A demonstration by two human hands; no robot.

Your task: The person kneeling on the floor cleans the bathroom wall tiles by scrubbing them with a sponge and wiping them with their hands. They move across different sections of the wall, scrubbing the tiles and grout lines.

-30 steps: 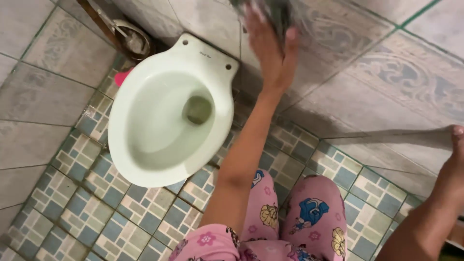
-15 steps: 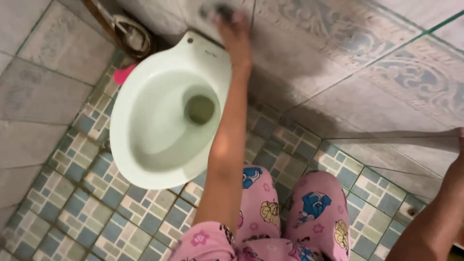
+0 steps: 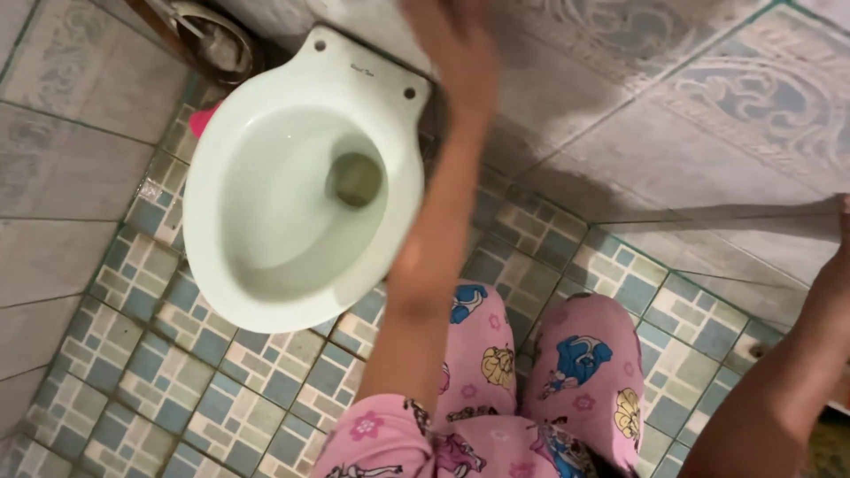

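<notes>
Left hand: the left hand [image 3: 456,49] is raised against the patterned wall tile [image 3: 620,97] at the top of the view, blurred; its fingertips run off the top edge.
Left fingers: whether they are spread, pressed together or pinching anything, I cannot tell; the blur and the frame edge hide them.
Toilet bowl: the pale green toilet bowl [image 3: 266,257] lies just below and to the left of the left fingers; the back of its rim, with two bolt holes, is just beside the wrist, apart from the fingers.
Right hand: the right hand [image 3: 837,265] sits at the right edge, mostly cut off, against the lower wall; its fingers cannot be made out.
Pail: a metal pail [image 3: 208,40] stands beyond the bowl, well left of the left fingers.
Pink thing: a small pink object [image 3: 202,119] peeks out beside the bowl's far left rim.
Floor: blue and cream floor tiles [image 3: 177,381] lie under the bowl.
Clothing: pink printed trousers [image 3: 575,372] show below the left forearm.
</notes>
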